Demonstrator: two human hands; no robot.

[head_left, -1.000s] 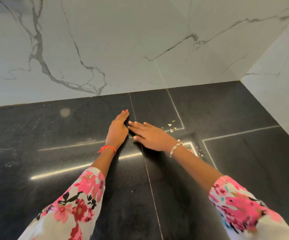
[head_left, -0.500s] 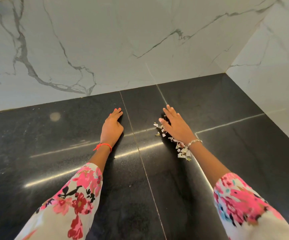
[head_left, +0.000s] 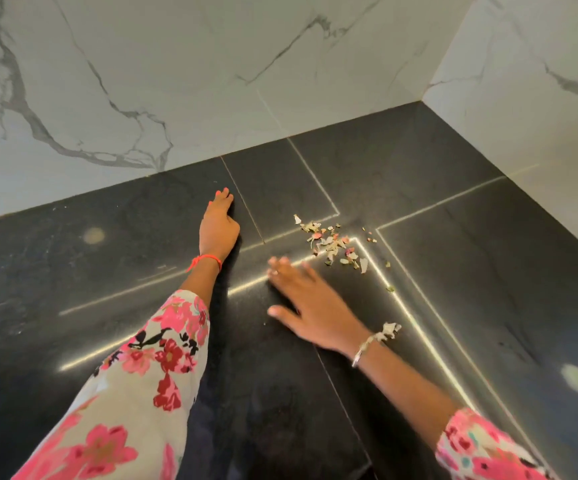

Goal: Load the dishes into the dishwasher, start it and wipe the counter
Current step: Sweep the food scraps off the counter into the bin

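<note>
A black stone counter [head_left: 471, 271] fills the lower view. A small heap of pale and pinkish scraps [head_left: 332, 245] lies on it near a seam in the stone. My left hand [head_left: 218, 223] rests on its edge on the counter, fingers together and pointing toward the back wall, left of the scraps. My right hand [head_left: 310, 304] lies flat with fingers spread, nearer me and just below and left of the heap. A few more scraps [head_left: 389, 330] lie beside my right wrist. Neither hand holds anything.
White marbled walls [head_left: 211, 74] rise behind the counter and on the right [head_left: 540, 98], meeting in a corner at the back right. Bright light strips reflect off the counter. No dishes, cloth or dishwasher are in view.
My right hand has pulled back toward me and to the left, off the scraps it covered, leaving the heap exposed. My left hand has stayed in place on the counter.
</note>
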